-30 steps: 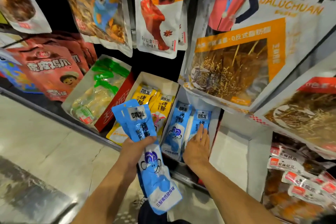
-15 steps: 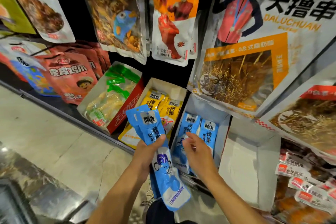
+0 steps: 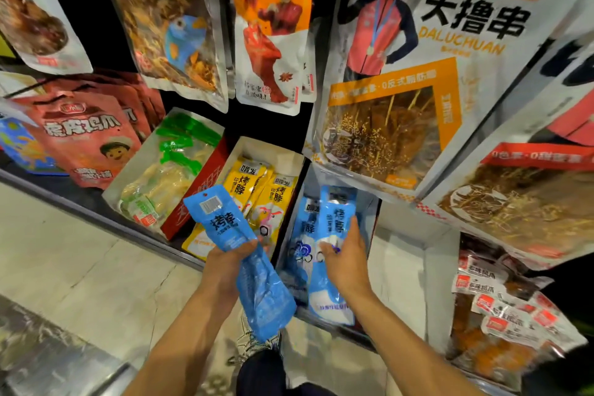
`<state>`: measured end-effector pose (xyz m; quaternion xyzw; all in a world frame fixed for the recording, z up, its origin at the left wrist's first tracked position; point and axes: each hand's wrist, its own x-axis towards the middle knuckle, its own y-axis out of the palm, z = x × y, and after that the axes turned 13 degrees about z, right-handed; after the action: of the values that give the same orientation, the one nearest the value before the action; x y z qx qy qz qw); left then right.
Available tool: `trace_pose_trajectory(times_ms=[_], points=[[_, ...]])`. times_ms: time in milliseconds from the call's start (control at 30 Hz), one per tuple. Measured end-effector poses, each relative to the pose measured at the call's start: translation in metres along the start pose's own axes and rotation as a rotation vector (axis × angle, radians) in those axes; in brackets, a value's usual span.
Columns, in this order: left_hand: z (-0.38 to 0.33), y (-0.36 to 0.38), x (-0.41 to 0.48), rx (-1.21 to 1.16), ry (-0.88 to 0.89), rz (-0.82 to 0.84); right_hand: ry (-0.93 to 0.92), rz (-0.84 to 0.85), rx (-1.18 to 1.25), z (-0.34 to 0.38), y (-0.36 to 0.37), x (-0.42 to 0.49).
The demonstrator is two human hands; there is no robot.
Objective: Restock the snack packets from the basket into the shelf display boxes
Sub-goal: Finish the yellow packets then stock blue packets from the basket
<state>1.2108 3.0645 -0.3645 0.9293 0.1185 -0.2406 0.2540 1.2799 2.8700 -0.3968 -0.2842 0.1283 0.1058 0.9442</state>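
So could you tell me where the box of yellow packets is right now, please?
In the head view the box of yellow packets sits centre shelf, between the red box and the blue-packet box, just above the left hand.

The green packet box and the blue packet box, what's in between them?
In the head view, the box of yellow packets sits between the green packet box and the blue packet box.

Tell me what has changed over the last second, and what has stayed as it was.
The right hand, which lay flat on the blue packets in the display box a second ago, has lifted and now grips a blue packet, setting it down into that box. The left hand keeps hold of its bunch of blue packets in front of the yellow packets, which have not moved.
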Motion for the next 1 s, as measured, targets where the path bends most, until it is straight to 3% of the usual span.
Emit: trace_pose_trajectory(times_ms=[100,200,300,400,467,567,667,800,900,1000], points=[[0.001,0.007,-0.002,-0.006,-0.011,-0.017,0.109,-0.048,-0.411,-0.02,-0.001,0.027],[0.0,0.014,-0.004,0.002,-0.006,0.024,0.17,0.071,-0.809,-0.043,0.011,0.039],[0.001,0.02,-0.004,0.023,-0.023,0.028,0.154,0.11,-0.906,-0.059,0.016,0.041],[0.003,0.015,0.002,0.031,-0.049,0.019,0.076,0.027,-0.8,-0.047,0.018,0.037],[0.006,0.006,0.007,-0.008,-0.064,-0.001,-0.04,0.08,-0.489,-0.021,0.023,0.02],[0.007,0.0,0.011,-0.117,-0.091,0.036,-0.119,0.418,0.126,0.022,0.027,-0.021],[0.01,0.008,0.013,-0.184,-0.141,0.166,-0.141,0.695,0.286,0.032,0.03,-0.054],[0.009,0.023,0.003,-0.096,-0.141,0.247,-0.147,0.54,0.375,0.026,0.028,-0.057],[0.003,0.03,-0.006,0.29,-0.01,0.183,-0.071,0.378,0.487,0.026,0.015,-0.046],[0.006,0.017,-0.004,0.96,0.227,-0.041,-0.019,0.292,0.375,0.028,-0.001,-0.033]])
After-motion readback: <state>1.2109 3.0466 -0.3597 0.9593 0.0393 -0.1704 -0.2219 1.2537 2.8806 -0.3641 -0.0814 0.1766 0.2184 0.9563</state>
